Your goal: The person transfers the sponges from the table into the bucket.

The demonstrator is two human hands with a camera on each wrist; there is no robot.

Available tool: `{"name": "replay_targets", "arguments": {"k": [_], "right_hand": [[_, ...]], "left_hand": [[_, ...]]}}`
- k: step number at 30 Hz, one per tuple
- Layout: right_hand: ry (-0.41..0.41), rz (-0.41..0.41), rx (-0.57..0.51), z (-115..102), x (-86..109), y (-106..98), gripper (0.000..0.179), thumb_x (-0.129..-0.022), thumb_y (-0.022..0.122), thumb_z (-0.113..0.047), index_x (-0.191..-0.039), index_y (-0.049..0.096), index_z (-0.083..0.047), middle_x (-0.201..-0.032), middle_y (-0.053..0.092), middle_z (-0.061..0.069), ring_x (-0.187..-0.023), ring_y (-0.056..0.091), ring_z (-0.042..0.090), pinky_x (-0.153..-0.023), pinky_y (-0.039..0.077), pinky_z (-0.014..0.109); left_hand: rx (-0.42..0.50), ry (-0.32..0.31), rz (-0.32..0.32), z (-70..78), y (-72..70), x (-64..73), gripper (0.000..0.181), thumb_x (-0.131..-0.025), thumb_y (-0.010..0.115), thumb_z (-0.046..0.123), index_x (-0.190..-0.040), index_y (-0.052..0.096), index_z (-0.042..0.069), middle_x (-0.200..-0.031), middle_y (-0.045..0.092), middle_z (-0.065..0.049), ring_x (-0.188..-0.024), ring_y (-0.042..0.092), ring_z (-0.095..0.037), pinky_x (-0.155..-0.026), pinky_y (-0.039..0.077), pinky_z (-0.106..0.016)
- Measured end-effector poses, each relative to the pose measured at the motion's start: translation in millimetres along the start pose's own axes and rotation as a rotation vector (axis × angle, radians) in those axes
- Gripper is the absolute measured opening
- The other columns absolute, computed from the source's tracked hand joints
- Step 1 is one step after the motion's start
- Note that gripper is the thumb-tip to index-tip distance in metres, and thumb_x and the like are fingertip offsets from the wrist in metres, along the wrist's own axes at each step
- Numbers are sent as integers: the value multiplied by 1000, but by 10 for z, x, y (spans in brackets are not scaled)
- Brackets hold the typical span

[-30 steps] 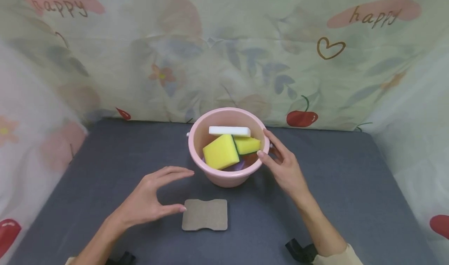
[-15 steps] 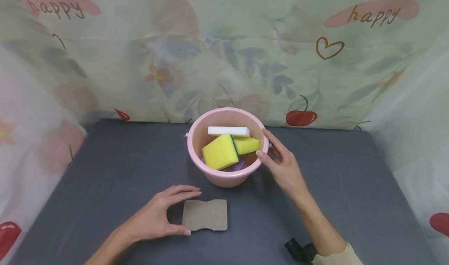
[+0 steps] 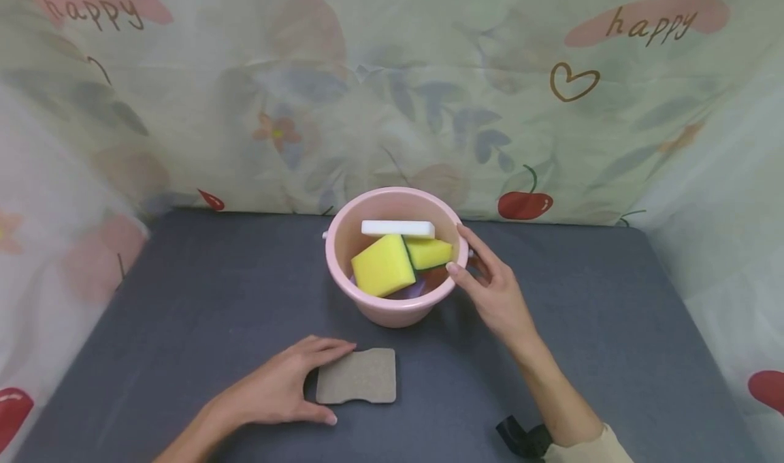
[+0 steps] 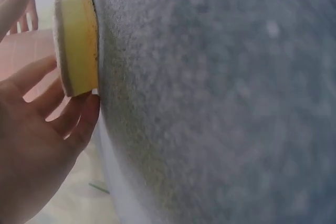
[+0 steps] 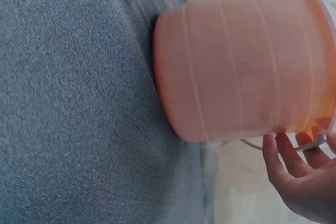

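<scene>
A flat sponge (image 3: 356, 376) with notched long sides lies grey face up on the table, its yellow foam (image 4: 79, 40) below. My left hand (image 3: 278, 388) spreads around its left end, fingers at the far edge and thumb off the near edge. In the left wrist view, the fingers (image 4: 84, 121) reach the foam's end. A pink bucket (image 3: 395, 315) stands upright behind it. My right hand (image 3: 499, 299) holds the bucket's right rim, thumb over the lip and fingers outside. Inside are a yellow sponge (image 3: 381, 265), another yellow sponge (image 3: 431, 252), a white block (image 3: 398, 229) and something purple (image 3: 414, 289).
The dark grey table (image 3: 245, 279) ends at a patterned cloth (image 3: 367, 95) behind the bucket, with cloth on both sides too. A thin handle (image 5: 252, 144) hangs by the bucket's wall. A black strap piece (image 3: 520, 439) sits at the right wrist.
My left hand has moved down and right, from left of the bucket to around the grey-topped sponge's left end. The right hand stays on the bucket's rim.
</scene>
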State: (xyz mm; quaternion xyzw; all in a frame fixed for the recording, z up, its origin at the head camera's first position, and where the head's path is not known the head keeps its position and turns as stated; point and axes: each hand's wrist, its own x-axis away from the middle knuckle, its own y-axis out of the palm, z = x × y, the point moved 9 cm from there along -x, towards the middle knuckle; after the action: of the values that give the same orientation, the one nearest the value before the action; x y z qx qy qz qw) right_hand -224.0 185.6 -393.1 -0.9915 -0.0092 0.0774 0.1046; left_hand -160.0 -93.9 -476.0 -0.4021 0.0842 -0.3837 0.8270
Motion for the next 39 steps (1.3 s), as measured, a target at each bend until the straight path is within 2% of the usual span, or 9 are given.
{"name": "replay_targets", "arguments": {"k": [9,16,20,24,30,33,39], "right_hand": [[-4,5,34,8,11,-5,62,-94,71,-22,-151,45,-27,-153,41,-6,-132,48,20,-96,47,23],[-6,4,15,13,4,3,61,-95,70,-18,-150,45,-26,-152,42,-5,-130,50,21,-95,47,20],[-2,8,22,14,2,0,61,-95,70,-19,-150,45,-27,-152,42,-6,-131,50,20,-95,48,22],[3,8,24,14,-2,-5,61,-95,70,-20,-150,45,-28,-152,42,-6,-131,50,21,-94,48,22],[2,3,38,11,-16,-2,60,-95,69,-20,-150,45,-27,-152,43,-5,-130,50,22,-94,48,21],[2,2,39,8,-12,0,60,-95,69,-19,-150,46,-27,-152,43,-5,-131,50,22,-94,47,20],[0,9,29,15,-11,-16,60,-95,70,-17,-149,47,-27,-151,44,-5,-129,52,21,-93,48,19]], "left_hand": [[-102,62,27,69,49,-107,90,-70,86,54,-148,48,28,-138,51,14,-120,46,-10,-98,44,-41],[-136,27,40,105,50,-185,77,-74,85,45,-142,55,27,-129,57,12,-113,48,-10,-91,45,-40],[-138,42,37,147,23,-197,71,-76,84,39,-140,57,28,-127,58,13,-111,50,-9,-88,47,-37],[-93,78,27,208,-45,-186,70,-78,83,37,-141,55,28,-128,57,15,-109,50,-7,-86,48,-32],[-18,180,31,344,-204,-142,70,-78,85,34,-140,53,35,-129,51,18,-110,51,-5,-87,48,-30],[-17,227,63,422,-303,-119,71,-76,86,32,-139,53,37,-127,51,19,-109,52,-5,-87,49,-29],[-49,272,90,554,-463,-98,70,-75,84,26,-137,53,39,-125,51,22,-105,51,-3,-82,49,-26]]}}
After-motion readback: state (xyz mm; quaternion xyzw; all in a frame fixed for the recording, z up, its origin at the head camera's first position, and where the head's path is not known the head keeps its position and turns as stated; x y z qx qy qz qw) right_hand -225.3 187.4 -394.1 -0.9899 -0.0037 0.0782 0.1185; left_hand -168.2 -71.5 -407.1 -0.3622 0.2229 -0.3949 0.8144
